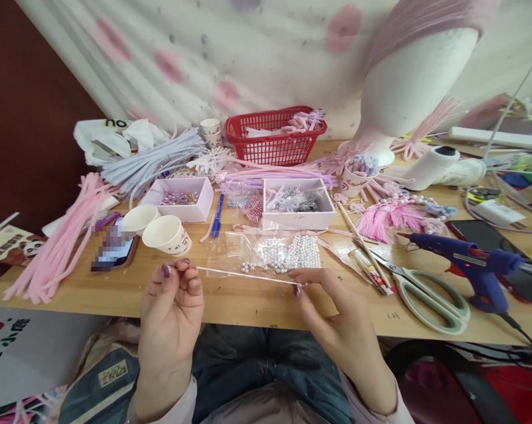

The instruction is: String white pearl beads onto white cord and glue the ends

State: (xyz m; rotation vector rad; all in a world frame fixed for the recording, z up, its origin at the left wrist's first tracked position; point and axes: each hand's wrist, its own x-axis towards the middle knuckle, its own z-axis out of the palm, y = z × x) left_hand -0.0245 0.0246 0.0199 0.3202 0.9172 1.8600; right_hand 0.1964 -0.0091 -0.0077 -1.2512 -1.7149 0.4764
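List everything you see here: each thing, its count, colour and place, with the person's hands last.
Curtain: one, white and pink, behind
Table: one, brown, centre
Basket: one, red, back
Boxes: two, whitish, middle
Cups: several, white, mostly left
Fuzzy strips: many, pink and bluish, mostly left
Mannequin head: one, white, back right
Pearls: many, white, centre, bagged
Pen: one, blue, between boxes
Phones: apparently two, left blurred, right black
Scissors: one pair, green-handled, right
Glue gun: one, blue, right
Thin stick: one, white, between hands
Left hand: one, purplish nails, front left
Right hand: one, purplish nails, front right
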